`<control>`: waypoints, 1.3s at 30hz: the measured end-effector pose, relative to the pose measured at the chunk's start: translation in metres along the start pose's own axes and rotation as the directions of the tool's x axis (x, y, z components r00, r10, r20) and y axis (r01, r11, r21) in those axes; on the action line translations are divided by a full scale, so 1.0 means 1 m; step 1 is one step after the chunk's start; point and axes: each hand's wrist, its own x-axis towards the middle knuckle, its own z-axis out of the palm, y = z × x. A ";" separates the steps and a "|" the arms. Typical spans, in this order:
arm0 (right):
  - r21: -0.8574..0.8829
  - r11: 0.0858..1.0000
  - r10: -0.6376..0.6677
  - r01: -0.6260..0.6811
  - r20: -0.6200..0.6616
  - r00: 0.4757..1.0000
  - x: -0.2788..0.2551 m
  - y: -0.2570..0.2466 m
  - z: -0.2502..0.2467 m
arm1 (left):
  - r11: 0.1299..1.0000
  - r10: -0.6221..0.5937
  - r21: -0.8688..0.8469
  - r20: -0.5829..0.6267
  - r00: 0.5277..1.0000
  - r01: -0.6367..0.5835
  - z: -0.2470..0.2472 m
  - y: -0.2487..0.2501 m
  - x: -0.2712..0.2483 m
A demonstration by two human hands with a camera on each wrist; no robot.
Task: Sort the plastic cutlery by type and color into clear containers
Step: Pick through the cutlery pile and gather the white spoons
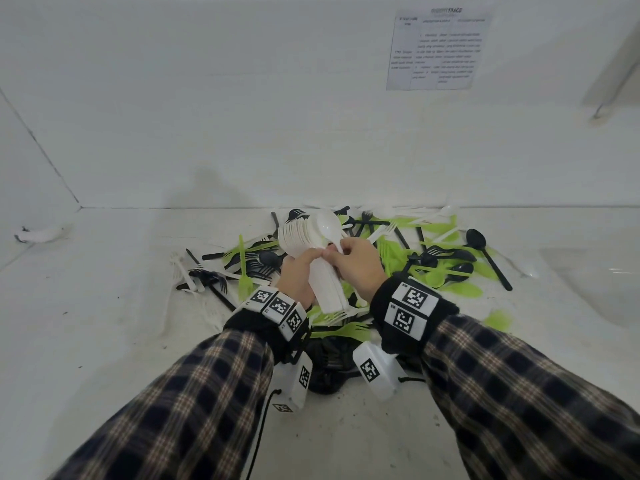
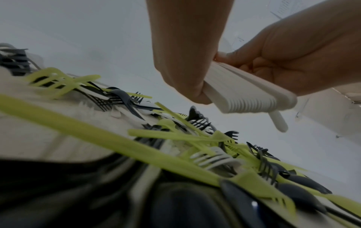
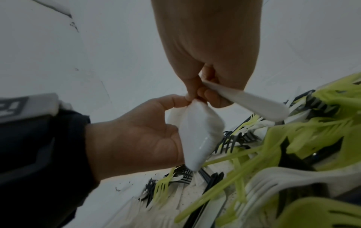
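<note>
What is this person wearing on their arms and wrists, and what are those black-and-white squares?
Both arms wear plaid sleeves in dark navy, tan and white. Each wrist carries a black band holding white blocks printed with black-and-white square code markers. A white boxy unit, also marked, hangs under each wrist, and a thin black cord dangles below the left one. The hands are bare.

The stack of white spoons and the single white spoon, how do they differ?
The stack of white spoons is many spoons nested together, gripped in the left hand; the single white spoon is pinched by the right hand, against the stack's front. Both are white plastic, bowls up.
</note>
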 end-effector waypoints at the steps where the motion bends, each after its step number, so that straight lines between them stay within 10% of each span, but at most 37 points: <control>1: -0.003 1.000 0.006 -0.006 -0.011 1.000 -0.001 0.000 -0.002 | 0.998 0.058 0.034 0.005 0.998 -0.059 -0.001 -0.004 0.005; 14: 0.058 0.998 0.009 -0.007 -0.036 0.999 -0.012 0.000 -0.036 | 0.997 -0.016 0.076 0.180 0.984 0.003 0.030 -0.012 -0.016; 25: -0.098 0.993 0.069 -0.064 0.052 0.996 -0.011 0.003 -0.052 | 0.993 0.002 0.118 -0.036 0.999 0.002 0.050 -0.028 -0.014; 39: -0.096 0.994 -0.057 0.057 0.006 0.998 -0.025 0.018 -0.074 | 0.986 -0.021 0.169 0.075 0.997 0.008 0.067 -0.035 -0.036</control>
